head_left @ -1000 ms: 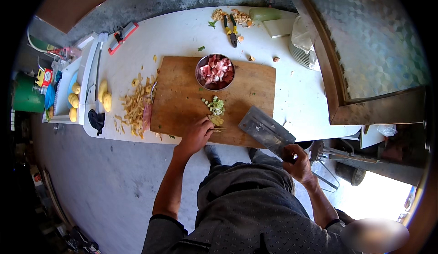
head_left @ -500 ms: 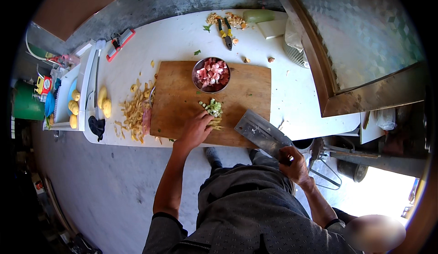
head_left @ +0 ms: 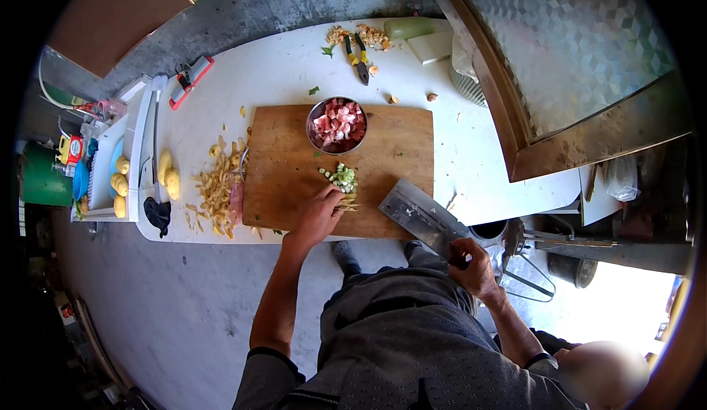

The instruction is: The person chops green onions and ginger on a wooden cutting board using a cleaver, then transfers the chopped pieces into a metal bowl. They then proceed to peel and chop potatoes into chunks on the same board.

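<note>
My left hand (head_left: pixel 315 217) rests on the near part of a wooden cutting board (head_left: pixel 280 141), its fingers curled together. They touch a small heap of chopped spring onion (head_left: pixel 343 175) and some pale yellowish strips (head_left: pixel 350 202); whatever lies under the fingertips is hidden. Closed round a handle at the board's near right, my right hand (head_left: pixel 473 268) holds a cleaver (head_left: pixel 421 215). Its broad blade lies tilted over the board's near right corner. Beyond the spring onion stands a metal bowl (head_left: pixel 308 134) filled with cut pieces of raw meat (head_left: pixel 339 122).
Peelings (head_left: pixel 217 189) lie heaped left of the board, with potatoes (head_left: pixel 169 176) and a black cloth-like item (head_left: pixel 157 215) farther left. Pliers (head_left: pixel 359 60) lie at the back of the white table (head_left: pixel 272 64). A framed glass panel (head_left: pixel 567 64) juts in at right. Another person (head_left: pixel 600 373) is at lower right.
The whole view has shifted slightly. My left hand stays at the spring onion, and the cleaver in my right hand has barely moved.
</note>
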`<state>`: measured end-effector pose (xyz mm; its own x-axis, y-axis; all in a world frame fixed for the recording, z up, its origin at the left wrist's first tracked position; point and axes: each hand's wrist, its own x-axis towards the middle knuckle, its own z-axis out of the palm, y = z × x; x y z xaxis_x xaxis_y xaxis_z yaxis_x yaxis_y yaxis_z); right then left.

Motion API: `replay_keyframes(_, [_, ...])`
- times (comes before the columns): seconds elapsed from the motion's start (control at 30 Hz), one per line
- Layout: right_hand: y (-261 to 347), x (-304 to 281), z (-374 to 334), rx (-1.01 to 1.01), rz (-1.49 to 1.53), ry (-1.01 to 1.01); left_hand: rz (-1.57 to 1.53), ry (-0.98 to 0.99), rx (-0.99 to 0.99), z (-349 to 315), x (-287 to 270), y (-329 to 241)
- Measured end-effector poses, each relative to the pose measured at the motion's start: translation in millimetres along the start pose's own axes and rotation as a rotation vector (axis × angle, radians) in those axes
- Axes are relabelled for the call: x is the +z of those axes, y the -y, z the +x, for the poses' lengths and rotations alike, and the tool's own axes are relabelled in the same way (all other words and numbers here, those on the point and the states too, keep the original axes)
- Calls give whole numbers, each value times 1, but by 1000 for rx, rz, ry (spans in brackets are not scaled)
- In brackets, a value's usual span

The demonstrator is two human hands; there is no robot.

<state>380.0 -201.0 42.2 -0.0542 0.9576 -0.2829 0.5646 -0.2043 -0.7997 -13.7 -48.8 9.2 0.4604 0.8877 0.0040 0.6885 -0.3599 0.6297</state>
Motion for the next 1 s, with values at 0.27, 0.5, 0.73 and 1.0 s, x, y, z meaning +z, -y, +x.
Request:
replay_keyframes(0.27, [-5,5,1,-27,-8,-13,32,-51,-19,4,10,2])
replay_keyframes(0.5, [-4,7,1,-24,-5,-18,14,-60,-35,4,14,4])
replay_keyframes(0.73, [-4,7,1,-24,3,3,-19,-144,-17,-3,11,4])
replay_keyframes(1.0, [-2,8,4,-34,8,13,33,-266,-6,-17,10,21])
